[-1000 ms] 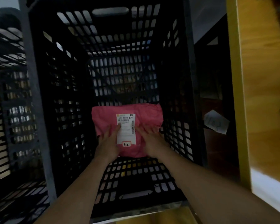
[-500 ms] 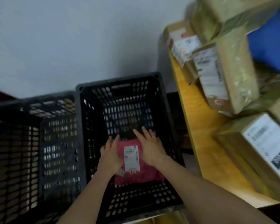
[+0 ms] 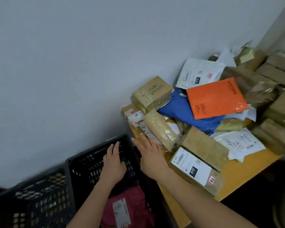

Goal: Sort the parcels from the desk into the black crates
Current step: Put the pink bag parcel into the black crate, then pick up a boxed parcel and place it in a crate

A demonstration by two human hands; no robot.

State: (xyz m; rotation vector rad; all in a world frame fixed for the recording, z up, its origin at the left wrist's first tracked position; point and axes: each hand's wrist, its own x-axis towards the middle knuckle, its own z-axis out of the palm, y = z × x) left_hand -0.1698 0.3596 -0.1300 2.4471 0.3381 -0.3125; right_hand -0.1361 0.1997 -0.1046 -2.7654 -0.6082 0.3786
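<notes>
Head view: 1 pink plastic mailer [image 3: 130,206] lies in the near black slatted crate [image 3: 82,162]; both the left hand [image 3: 113,163] and right hand [image 3: 150,153] hover released, and many cardboard and plastic parcels [image 3: 204,112] remain unsorted on the wooden desk [image 3: 240,175].

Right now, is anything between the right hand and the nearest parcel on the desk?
Nothing visible. The right hand is open, its fingertips at the tall box on the desk edge.
</notes>
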